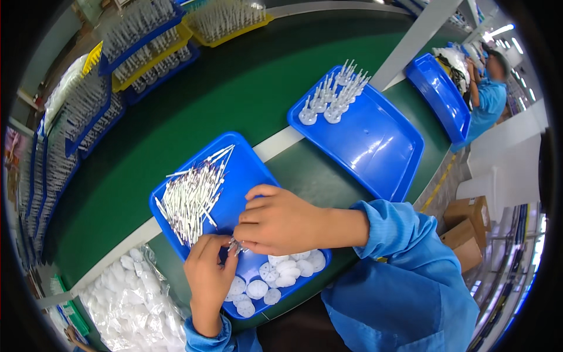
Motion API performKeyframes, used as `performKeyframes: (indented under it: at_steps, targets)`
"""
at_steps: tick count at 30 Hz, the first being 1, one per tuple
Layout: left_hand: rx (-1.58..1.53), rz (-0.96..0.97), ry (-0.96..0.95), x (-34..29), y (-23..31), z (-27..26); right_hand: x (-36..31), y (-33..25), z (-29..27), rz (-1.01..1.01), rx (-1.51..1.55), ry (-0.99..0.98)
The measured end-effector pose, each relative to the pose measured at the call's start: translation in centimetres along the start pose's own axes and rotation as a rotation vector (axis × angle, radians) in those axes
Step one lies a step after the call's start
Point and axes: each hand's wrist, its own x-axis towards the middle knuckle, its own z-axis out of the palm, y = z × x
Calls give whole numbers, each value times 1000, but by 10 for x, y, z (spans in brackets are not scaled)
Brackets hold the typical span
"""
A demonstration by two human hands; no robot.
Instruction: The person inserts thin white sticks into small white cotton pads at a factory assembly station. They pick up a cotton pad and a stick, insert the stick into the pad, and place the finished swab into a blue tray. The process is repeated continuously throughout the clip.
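My left hand (209, 271) and my right hand (280, 218) meet over a blue tray (251, 176). Their closed fingers pinch a small greyish-white part (237, 246) between them. Its kind is mostly hidden by the fingertips. A pile of thin white sticks with dark ends (190, 196) lies in the tray's far left part, just beyond my left hand. Several round translucent white discs (257, 288) are spread along the tray's near side, below my right hand.
A second blue tray (375, 149) at the right bears upright white pieces (334, 97) at its far end. Stacked blue and yellow trays (146, 53) stand far left. A clear bag of white parts (132, 296) lies near left. A co-worker (489, 97) stands beyond another blue tray (437, 97).
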Motion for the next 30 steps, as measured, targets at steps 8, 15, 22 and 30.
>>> performKeyframes:
  at_steps: [8, 15, 22, 30]
  targets:
    - [-122, 8, 94, -12, -18, -3, -32, 38, -149, 350, 144, 340]
    - [-61, 69, 74, -8, -16, 1, -57, 161, -254, 691, -254, 449]
    - [-52, 62, 78, -10, -14, 1, -47, 199, -229, 657, -477, 270]
    - [-34, 71, 73, -10, -15, 2, -54, 229, -223, 731, -593, 269]
